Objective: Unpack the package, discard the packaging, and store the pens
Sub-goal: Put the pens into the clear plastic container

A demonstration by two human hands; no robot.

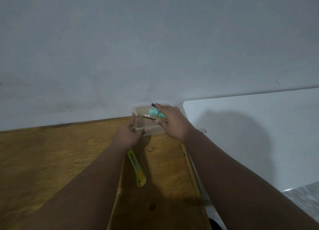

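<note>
At the far edge of the wooden table (60, 148), hard against the grey wall (155, 48), sits a small clear plastic container (151, 128), and both of the person's bare hands are on it. The left hand (128, 134) grips the container's near left corner, thumb running up the left wall and fingers curled narrow around the front rim. The right hand (172, 121) reaches over the open top from the right, its fingers closed around a small pack of pens (154, 114): teal barrels or caps show just beyond the fingers, along with a strip of brownish card bearing a white printed label, and a dark tip pokes up at the far end. The pack is tilted, its left end low over the container's mouth, its right end hidden under the hand. Whether it touches the container's rim I cannot tell, as the picture is soft there.

Nearer to the person, on the table between the two forearms, lies a yellow-green utility knife (136, 168), pointing roughly away and slightly left, well apart from the container. A small pale scrap (150, 149) rests on the wood just beyond the knife's far end, to its right. Right of the wooden table, touching or nearly touching its edge, stands a white surface (250, 126) with a rounded corner, shadowed by the right arm.
</note>
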